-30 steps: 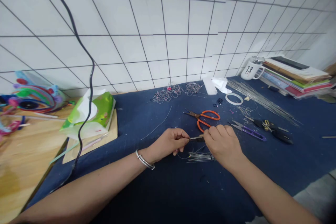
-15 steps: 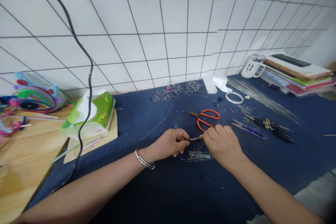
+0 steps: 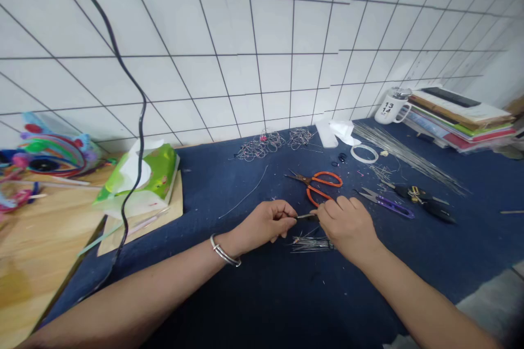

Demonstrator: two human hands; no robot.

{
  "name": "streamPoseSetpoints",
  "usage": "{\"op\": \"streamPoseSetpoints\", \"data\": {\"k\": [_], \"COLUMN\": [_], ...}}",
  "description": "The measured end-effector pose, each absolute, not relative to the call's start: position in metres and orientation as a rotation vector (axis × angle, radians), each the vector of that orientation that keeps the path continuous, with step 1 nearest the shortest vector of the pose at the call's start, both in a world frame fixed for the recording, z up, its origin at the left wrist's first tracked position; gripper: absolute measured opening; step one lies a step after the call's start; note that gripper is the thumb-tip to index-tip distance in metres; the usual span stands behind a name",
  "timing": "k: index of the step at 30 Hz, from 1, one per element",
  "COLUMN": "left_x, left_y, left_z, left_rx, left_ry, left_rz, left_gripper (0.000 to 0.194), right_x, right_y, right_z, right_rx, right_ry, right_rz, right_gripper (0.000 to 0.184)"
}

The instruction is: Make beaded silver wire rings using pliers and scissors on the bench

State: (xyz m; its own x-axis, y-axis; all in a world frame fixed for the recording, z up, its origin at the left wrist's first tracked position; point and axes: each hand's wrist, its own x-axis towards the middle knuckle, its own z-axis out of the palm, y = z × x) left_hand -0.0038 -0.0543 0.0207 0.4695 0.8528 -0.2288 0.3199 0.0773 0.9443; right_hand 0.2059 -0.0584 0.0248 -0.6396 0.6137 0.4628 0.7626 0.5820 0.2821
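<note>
My left hand (image 3: 272, 221), with a silver bangle at the wrist, pinches a piece of thin wire that its fingers mostly hide. My right hand (image 3: 347, 226) is closed around a pair of pliers (image 3: 306, 217); only the narrow metal jaws show, their tip at my left fingertips. Just below the jaws, a bundle of short wires (image 3: 311, 244) lies on the dark blue cloth (image 3: 254, 294). Orange-handled scissors (image 3: 317, 181) rest right behind my right hand, blades pointing left.
Purple thread snips (image 3: 388, 204) and black-handled pliers (image 3: 426, 200) lie to the right. Long straight wires (image 3: 405, 152), a white ring (image 3: 364, 154) and tangled wire loops (image 3: 262, 146) lie farther back. A mug (image 3: 391, 109) stands by the wall; a tissue pack (image 3: 159, 174) sits left.
The view has shifted very slightly. Both hands keep nearly the same place and grip; the curved wire end below my left fingers shows less now.
</note>
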Motion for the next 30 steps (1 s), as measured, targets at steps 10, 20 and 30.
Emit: {"op": "streamPoseSetpoints", "data": {"k": [10,20,30], "left_x": [-0.007,-0.007,-0.017], "left_y": [-0.054,-0.051,-0.040], "left_z": [0.021,0.030,0.028], "left_rx": [1.455,1.548,1.743], "left_ry": [1.052,1.126,1.105], "left_rz": [0.593,0.551,0.364], "left_gripper": [0.021,0.020,0.018], "right_x": [0.209,0.208,0.202], "right_y": [-0.054,-0.055,-0.059], "right_z": [0.029,0.027,0.023], "right_rx": [-1.194,-1.222,-1.162], "right_ry": [-2.488,-2.531,-2.568], "right_rz": [-0.638,-0.676,-0.666], "right_gripper": [0.020,0.016,0.016]}}
